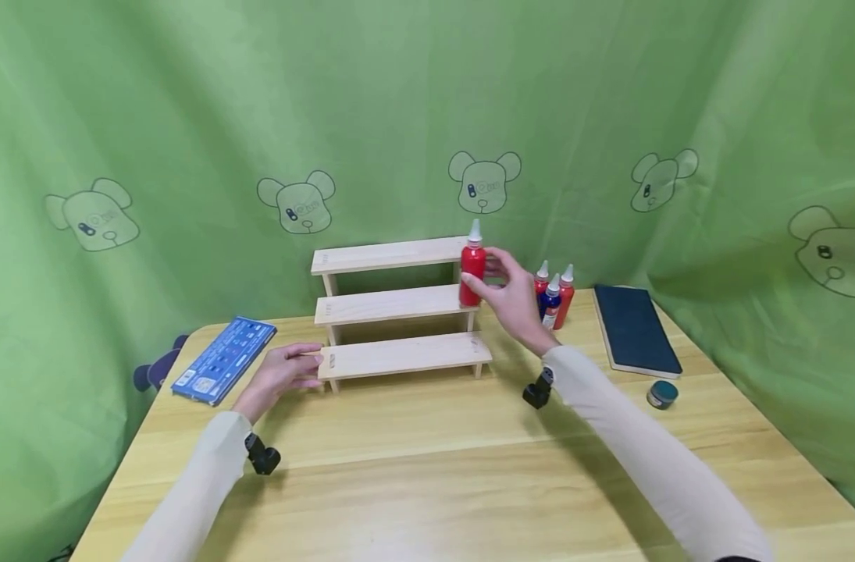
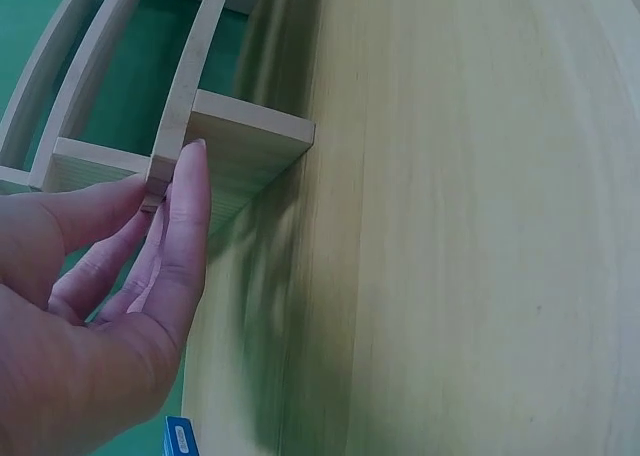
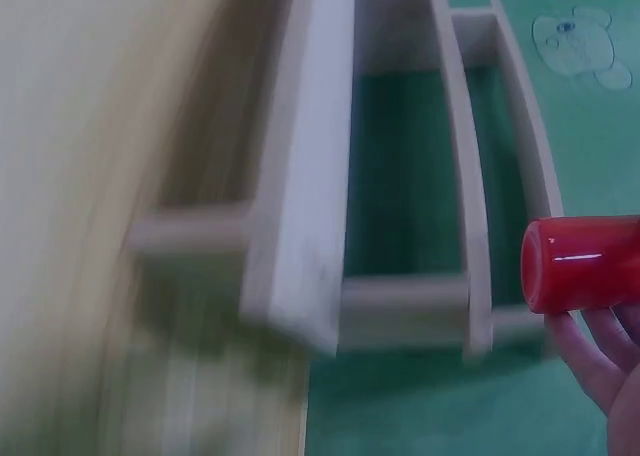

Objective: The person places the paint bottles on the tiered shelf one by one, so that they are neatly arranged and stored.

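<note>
A three-tier wooden shelf [image 1: 404, 355] stands on the table in the head view. My left hand [image 1: 284, 372] pinches the left end of its lowest board between thumb and fingers; in the left wrist view the fingertips [image 2: 195, 166] lie on the board's underside. My right hand [image 1: 514, 300] holds a red squeeze bottle [image 1: 472, 273] upright, its white nozzle pointing up, at the right end of the upper tiers. In the right wrist view the red bottle [image 3: 580, 263] shows its base beside the shelf's end, and that view is partly blurred.
Behind my right hand stand several squeeze bottles [image 1: 566, 300], red and dark blue. Farther right lie a dark notebook [image 1: 636, 329] and a small jar [image 1: 662, 394] with a teal lid. A flat blue box [image 1: 225, 359] lies at the left edge. A green curtain [image 1: 399, 101] hangs behind.
</note>
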Tool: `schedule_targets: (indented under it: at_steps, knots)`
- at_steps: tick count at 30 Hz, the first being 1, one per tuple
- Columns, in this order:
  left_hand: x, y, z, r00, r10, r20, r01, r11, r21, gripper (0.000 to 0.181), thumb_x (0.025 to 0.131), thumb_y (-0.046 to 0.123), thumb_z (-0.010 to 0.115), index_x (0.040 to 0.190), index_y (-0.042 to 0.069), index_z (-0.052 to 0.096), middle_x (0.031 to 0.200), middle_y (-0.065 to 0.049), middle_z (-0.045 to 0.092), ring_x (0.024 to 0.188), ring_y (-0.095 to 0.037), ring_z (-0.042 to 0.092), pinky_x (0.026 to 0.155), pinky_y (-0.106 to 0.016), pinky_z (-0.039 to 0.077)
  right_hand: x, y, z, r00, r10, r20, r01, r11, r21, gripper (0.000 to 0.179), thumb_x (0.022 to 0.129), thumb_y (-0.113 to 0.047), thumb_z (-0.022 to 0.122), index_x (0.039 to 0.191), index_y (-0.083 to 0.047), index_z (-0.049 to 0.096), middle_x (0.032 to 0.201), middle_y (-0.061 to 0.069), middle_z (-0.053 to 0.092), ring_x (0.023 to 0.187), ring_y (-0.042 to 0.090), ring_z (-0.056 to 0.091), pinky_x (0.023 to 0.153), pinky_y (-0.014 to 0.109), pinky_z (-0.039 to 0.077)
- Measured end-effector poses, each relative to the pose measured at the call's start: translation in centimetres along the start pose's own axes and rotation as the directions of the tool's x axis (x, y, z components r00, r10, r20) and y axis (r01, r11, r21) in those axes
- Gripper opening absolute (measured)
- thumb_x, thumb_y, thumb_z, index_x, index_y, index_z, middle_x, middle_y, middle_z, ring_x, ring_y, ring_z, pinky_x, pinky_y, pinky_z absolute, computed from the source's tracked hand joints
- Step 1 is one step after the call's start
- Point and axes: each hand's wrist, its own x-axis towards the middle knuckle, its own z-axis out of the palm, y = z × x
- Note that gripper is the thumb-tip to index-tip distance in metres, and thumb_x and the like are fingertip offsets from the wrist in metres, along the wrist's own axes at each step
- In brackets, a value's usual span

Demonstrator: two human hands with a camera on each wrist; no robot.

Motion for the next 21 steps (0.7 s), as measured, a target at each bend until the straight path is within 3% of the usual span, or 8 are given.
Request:
schedule_targets:
  at_steps: [5, 13, 21]
  knots:
    - [0.1, 0.0, -0.1, 1.000, -0.016, 0.001, 0.016, 1.000, -0.012, 0.051, 0.102, 0.004, 0.065, 0.150, -0.005, 0.049, 0.110, -0.010, 0.070, 0.078, -0.015, 0.073, 0.081, -0.029, 0.068, 0.8, -0.8, 3.5, 0.999, -0.029, 0.035, 0.028, 0.999, 0.037, 0.056, 0.092, -0.020, 0.084, 0.141, -0.007, 0.060, 0.126, 0.016, 0.071, 0.113, 0.030, 0.068, 0.101, 0.051, 0.062]
    - [0.2, -0.1, -0.1, 1.000, -0.018, 0.002, 0.018, 0.999, -0.035, 0.052, 0.102, 0.003, 0.065, 0.150, -0.005, 0.048, 0.102, -0.005, 0.068, 0.078, -0.013, 0.072, 0.082, -0.028, 0.068, 1.9, -1.4, 7.6, 0.998, 0.012, 0.067, -0.017, 0.997, 0.077, 0.053, 0.092, -0.022, 0.083, 0.140, -0.009, 0.063, 0.124, 0.012, 0.071, 0.109, 0.027, 0.067, 0.102, 0.044, 0.059]
    - [-0.1, 0.1, 0.1, 1.000, -0.004, -0.001, 0.004, 1.000, -0.018, 0.052, 0.102, 0.004, 0.065, 0.150, -0.007, 0.048, 0.110, -0.013, 0.071, 0.083, -0.014, 0.072, 0.083, -0.030, 0.068, 2.2, -2.2, 10.9, 0.992, 0.008, 0.124, -0.023, 0.992, 0.122, 0.051, 0.093, -0.020, 0.083, 0.139, -0.010, 0.064, 0.127, 0.012, 0.072, 0.113, 0.029, 0.069, 0.102, 0.043, 0.061]
